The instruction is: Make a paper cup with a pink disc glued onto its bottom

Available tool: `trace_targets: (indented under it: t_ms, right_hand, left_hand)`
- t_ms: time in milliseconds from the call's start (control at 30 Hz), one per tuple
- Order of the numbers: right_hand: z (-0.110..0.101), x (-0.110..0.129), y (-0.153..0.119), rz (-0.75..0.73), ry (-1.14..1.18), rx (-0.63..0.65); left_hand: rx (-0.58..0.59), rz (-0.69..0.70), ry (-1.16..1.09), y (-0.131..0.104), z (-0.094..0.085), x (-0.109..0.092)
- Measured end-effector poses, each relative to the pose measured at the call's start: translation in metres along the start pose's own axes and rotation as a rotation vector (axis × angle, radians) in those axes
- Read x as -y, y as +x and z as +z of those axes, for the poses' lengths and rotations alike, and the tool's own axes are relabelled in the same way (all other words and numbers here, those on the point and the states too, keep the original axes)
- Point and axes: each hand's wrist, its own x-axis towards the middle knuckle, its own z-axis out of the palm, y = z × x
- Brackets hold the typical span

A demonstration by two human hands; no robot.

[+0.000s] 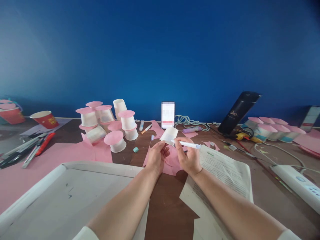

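My left hand [157, 156] pinches the lower edge of a small white piece [169, 134], which looks like a paper cup piece, at the middle of the table. My right hand [188, 156] is closed round a white pen [188, 144], its tip at the lower right of the white piece. Pink paper scraps [172, 163] lie beneath both hands. Printed sheets [225, 170] lie under my right forearm. To the left stand white paper cups [128, 123] with pink discs on them.
A white tray or box lid [100, 200] is at front left, near pink paper [75, 153] and cutting tools [37, 150]. Behind are a lit phone [168, 115] and cables. A black bottle [237, 113], more cups [267, 131] and a power strip [300, 186] are right.
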Motion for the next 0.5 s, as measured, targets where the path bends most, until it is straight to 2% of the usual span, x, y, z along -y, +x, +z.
trace_targets:
  t_ms: [200, 367, 500]
  right_hand:
    - [0.0012, 0.0005, -0.0007, -0.018, -0.018, 0.048]
    - [0.0022, -0.0013, -0.0006, -0.014, -0.07, 0.002]
    - [0.0017, -0.0017, -0.0002, -0.008, -0.065, 0.032]
  left_hand:
    - [0.022, 0.017, 0.044, -0.0018, 0.0004, 0.0004]
    - [0.012, 0.027, 0.059, -0.0028, 0.0017, 0.0002]
    - [0.014, 0.03, 0.055, -0.0033, 0.0015, 0.0001]
